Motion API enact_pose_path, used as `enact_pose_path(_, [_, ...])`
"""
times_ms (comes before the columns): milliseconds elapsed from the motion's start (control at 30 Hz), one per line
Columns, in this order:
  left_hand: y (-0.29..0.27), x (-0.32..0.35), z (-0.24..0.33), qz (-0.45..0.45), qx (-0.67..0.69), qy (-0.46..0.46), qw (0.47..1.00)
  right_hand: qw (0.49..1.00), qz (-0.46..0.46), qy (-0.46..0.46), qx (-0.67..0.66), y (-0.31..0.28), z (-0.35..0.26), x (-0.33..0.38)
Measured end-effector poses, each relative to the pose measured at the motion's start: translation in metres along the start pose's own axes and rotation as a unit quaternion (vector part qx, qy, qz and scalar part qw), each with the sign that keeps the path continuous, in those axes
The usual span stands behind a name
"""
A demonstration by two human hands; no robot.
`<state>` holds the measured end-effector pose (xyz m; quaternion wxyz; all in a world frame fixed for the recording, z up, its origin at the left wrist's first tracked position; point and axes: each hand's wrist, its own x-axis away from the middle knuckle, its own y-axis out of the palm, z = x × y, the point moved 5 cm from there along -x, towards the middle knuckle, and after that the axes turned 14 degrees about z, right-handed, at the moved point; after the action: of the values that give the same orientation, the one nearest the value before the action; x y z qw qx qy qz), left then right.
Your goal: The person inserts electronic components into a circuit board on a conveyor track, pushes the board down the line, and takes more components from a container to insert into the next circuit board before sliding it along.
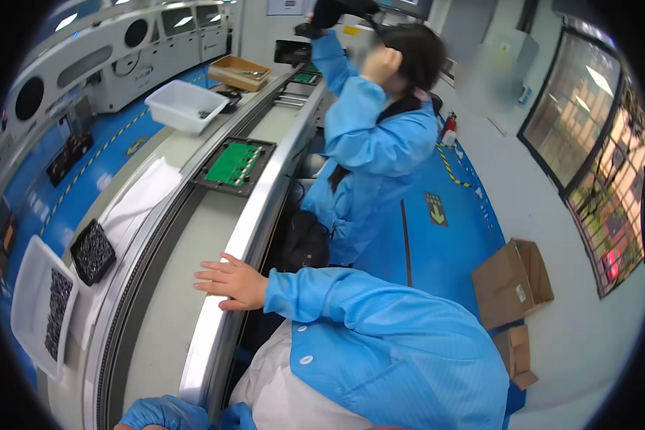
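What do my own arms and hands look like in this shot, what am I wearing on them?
Your right hand is bare, with no glove or ring showing. Its arm wears a long, loose light-blue work-coat sleeve with a plain cuff, faint stripes and white snap buttons. Only a bit of matching blue sleeve shows lower left; that hand is barely in view.

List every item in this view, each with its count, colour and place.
circuit board: one, green, in a dark carrier on the conveyor ahead
white bin: one, far left bench
cardboard tray: one, brown, beyond the bin
black parts tray: one, left bench
cardboard boxes: two, brown, floor at right
co-worker: one, blue coat, seated ahead
right hand: bare, open, resting on the conveyor rail
left hand: barely visible, bottom edge
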<state>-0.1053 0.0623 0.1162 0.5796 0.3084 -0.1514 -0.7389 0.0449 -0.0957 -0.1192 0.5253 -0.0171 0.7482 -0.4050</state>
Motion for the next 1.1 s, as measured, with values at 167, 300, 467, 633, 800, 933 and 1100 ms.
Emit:
enact_pose_path(167, [-0.004, 0.035, 0.051, 0.054, -0.001, 0.052, 0.997, 1.000, -0.019, 0.007, -0.015, 0.002, 0.004, 0.000])
enact_pose_path(300, [-0.006, 0.065, 0.086, 0.106, -0.003, 0.102, 0.989, 1.000, 0.005, 0.000, -0.017, -0.001, 0.005, 0.000])
enact_pose_path(467, [-0.027, 0.087, 0.120, 0.228, -0.033, 0.175, 0.957, 0.999, 0.021, 0.003, -0.029, 0.003, -0.001, -0.002])
enact_pose_path(633, [-0.022, 0.102, 0.122, 0.222, 0.035, 0.209, 0.952, 0.998, 0.024, 0.032, -0.045, -0.004, 0.008, 0.003])
enact_pose_path(800, [-0.010, 0.109, 0.114, 0.145, 0.152, 0.215, 0.954, 0.998, 0.051, 0.020, -0.039, -0.002, 0.001, 0.001])
enact_pose_path(933, [0.010, 0.116, 0.097, 0.063, 0.243, 0.199, 0.947, 0.996, 0.063, 0.034, -0.045, -0.007, 0.002, 0.002])
enact_pose_path(1100, [0.022, 0.095, 0.056, 0.004, 0.315, 0.197, 0.928, 0.995, 0.039, 0.036, -0.085, -0.004, 0.004, -0.005])
